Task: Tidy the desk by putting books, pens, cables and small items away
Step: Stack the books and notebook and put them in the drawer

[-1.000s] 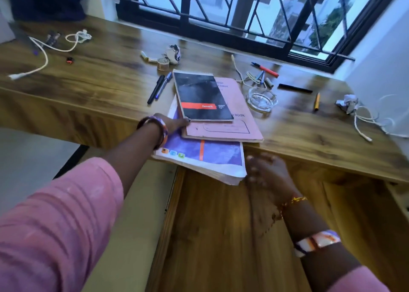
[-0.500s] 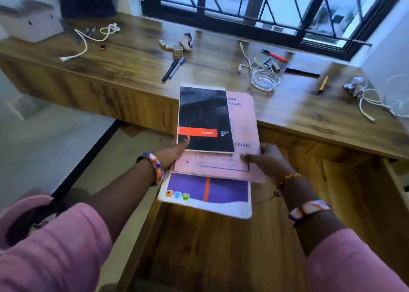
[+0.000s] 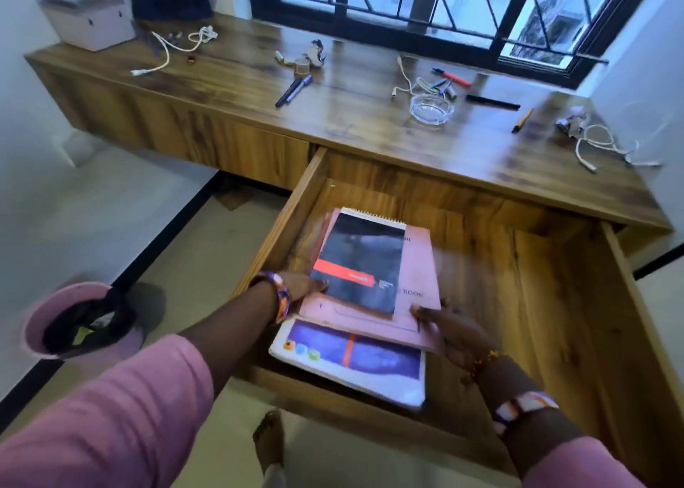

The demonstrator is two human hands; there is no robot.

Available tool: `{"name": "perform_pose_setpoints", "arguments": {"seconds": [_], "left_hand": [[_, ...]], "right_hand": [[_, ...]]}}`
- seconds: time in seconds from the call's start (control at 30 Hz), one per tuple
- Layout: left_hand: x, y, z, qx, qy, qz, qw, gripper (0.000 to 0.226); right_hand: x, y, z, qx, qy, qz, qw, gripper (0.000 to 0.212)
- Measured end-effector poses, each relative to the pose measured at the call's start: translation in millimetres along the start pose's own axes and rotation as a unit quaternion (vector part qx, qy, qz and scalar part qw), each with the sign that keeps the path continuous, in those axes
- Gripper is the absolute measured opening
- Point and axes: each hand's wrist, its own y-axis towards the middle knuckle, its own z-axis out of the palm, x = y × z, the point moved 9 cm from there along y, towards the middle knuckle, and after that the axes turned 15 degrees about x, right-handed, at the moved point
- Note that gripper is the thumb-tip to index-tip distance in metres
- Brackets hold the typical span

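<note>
A stack of books hangs over the open wooden drawer (image 3: pixel 555 302): a black spiral notebook (image 3: pixel 361 262) with a red band on top, a pink exercise book (image 3: pixel 418 265) under it, and a purple and white book (image 3: pixel 351 361) at the bottom, overhanging the drawer's front edge. My left hand (image 3: pixel 301 287) grips the stack's left side. My right hand (image 3: pixel 448 324) grips its right front corner. On the desk top (image 3: pixel 351 91) lie two dark pens (image 3: pixel 294 89), a red pen (image 3: pixel 451 77), a yellow pencil (image 3: pixel 522 120) and white cables (image 3: pixel 174 49).
A glass ashtray (image 3: pixel 431 109), a black marker (image 3: pixel 492 102), crumpled paper (image 3: pixel 572 123) with a white cable (image 3: pixel 607 147), a tape roll (image 3: pixel 302 66) and a pink box (image 3: pixel 89 21) are on the desk. A pink bin (image 3: pixel 79 321) stands on the floor at left.
Both hands carried the book stack off the desk edge and down into the open drawer. My view pulled back, so the whole drawer shows.
</note>
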Motion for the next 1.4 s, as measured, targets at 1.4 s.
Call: {"name": "perform_pose_setpoints", "arguments": {"seconds": [1.4], "left_hand": [[-2.9, -15.6, 7.3, 0.007, 0.663, -0.107, 0.74, 0.048]], "right_hand": [[16.5, 14.2, 33.0, -0.059, -0.176, 0.019, 0.982, 0.015]]}}
